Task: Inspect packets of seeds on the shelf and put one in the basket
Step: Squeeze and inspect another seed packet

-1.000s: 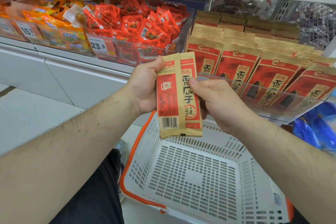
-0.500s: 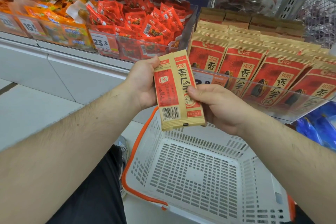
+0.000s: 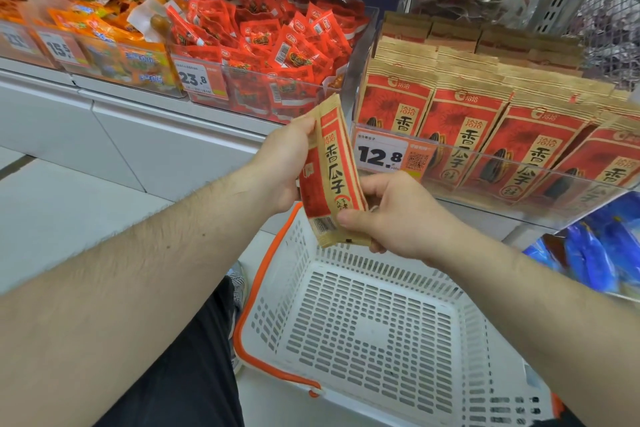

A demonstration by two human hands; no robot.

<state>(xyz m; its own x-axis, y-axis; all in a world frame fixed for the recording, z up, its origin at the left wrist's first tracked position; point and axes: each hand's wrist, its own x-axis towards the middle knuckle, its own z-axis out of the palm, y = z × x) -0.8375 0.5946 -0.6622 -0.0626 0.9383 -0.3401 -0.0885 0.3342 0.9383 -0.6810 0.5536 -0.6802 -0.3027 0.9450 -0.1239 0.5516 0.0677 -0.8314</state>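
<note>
seed packet (image 3: 332, 173) now tilted, right hand (image 3: 398, 215) lower.

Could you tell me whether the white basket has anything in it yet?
Empty: the basket shows only its bare slotted floor, and the seed packet is held above it by the left hand and right hand.

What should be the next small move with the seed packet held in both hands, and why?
Probably lower the seed packet and release it into the basket. The left hand grips its upper edge, the right hand pinches its lower end, and it hangs tilted just above the basket's far rim, whose floor shows nothing inside.
</note>
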